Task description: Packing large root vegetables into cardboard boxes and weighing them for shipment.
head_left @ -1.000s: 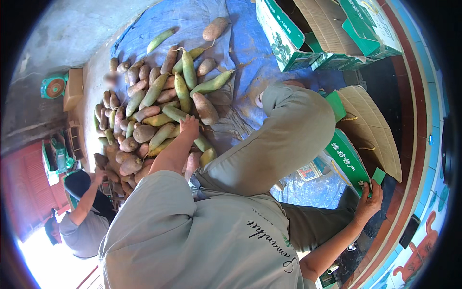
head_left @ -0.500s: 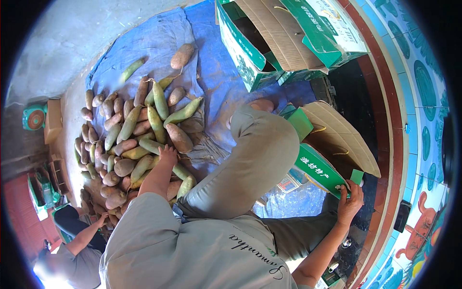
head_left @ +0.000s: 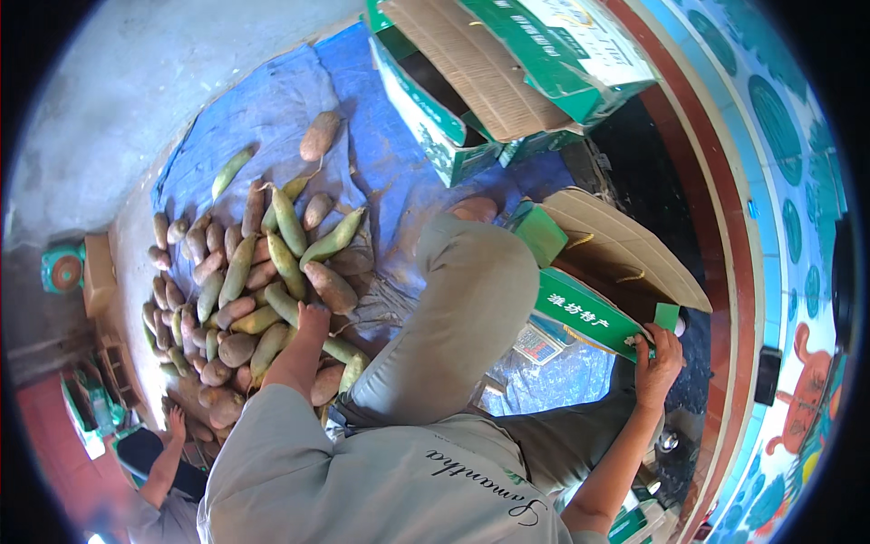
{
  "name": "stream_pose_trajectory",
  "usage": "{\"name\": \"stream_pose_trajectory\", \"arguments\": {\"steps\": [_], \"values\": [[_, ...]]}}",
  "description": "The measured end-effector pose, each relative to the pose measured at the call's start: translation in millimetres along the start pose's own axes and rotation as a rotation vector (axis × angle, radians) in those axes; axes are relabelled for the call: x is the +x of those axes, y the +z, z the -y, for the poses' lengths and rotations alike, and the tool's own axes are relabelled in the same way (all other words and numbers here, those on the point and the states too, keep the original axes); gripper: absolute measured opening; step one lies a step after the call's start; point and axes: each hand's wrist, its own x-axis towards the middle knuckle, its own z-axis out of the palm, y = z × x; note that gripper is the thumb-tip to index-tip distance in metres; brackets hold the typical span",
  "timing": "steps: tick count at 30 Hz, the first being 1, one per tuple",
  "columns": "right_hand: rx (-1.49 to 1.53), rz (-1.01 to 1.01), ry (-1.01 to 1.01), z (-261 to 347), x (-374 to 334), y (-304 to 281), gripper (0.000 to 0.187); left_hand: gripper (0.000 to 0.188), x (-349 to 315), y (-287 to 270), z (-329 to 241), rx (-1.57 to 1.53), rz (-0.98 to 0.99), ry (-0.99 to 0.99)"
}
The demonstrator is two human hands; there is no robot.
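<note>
On the left lies a heap of long green radishes (head_left: 238, 267) and reddish-brown, soil-covered roots (head_left: 330, 287). My left hand (head_left: 314, 317) is on the heap's near right side, its fingers bent down over a long green radish (head_left: 282, 304); the fingertips are partly hidden. To the right of my bent knee stands an opened green carton (head_left: 580, 313) with brown cardboard flaps raised and yellow cord handles. My right hand (head_left: 660, 355) pinches the near right corner of this carton's green edge between thumb and fingers.
A blue tarp (head_left: 263, 100) spreads under the heap. Larger green-and-white cartons (head_left: 453, 109) stand at the far middle. A scale with a keypad (head_left: 537, 344) sits beside the opened carton. At the lower left, another person's hand (head_left: 175, 423) is by the heap. A tiled wall (head_left: 761, 181) bounds the right.
The view has shifted slightly, moving most things left in the picture. My left hand's fingers look closer together on the radish. The other person's hand has lifted and opened. My right hand keeps its hold.
</note>
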Motion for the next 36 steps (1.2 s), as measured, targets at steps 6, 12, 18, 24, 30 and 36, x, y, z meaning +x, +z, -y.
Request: {"name": "stream_pose_trajectory", "arguments": {"steps": [6,12,18,24,30,36], "values": [[0.016,-0.025,-0.004,1.3,2.0,-1.7,0.02,0.023,-12.3,6.8,9.6,0.125,-0.107,0.179],[0.048,-0.032,0.039,1.4,0.1,-5.4,0.021,0.017,-13.6,-49.3,9.0,-0.073,-0.338,0.082],[0.074,-0.087,0.043,1.9,-3.9,-6.9,0.02,0.032,-27.9,-114.1,20.2,-0.593,-0.437,-0.118],[0.15,-0.095,0.072,-3.2,-7.9,-8.4,0.022,0.035,-38.6,-128.8,28.6,-0.689,-0.562,-0.198],[0.19,-0.115,0.038,-7.4,-12.7,-9.2,0.022,0.036,-54.7,-141.1,24.8,-0.756,-0.769,-0.154],[0.202,-0.083,0.049,-6.6,-17.0,-13.3,0.025,0.033,-59.2,-157.1,39.6,-0.827,-0.834,-0.144]]}}
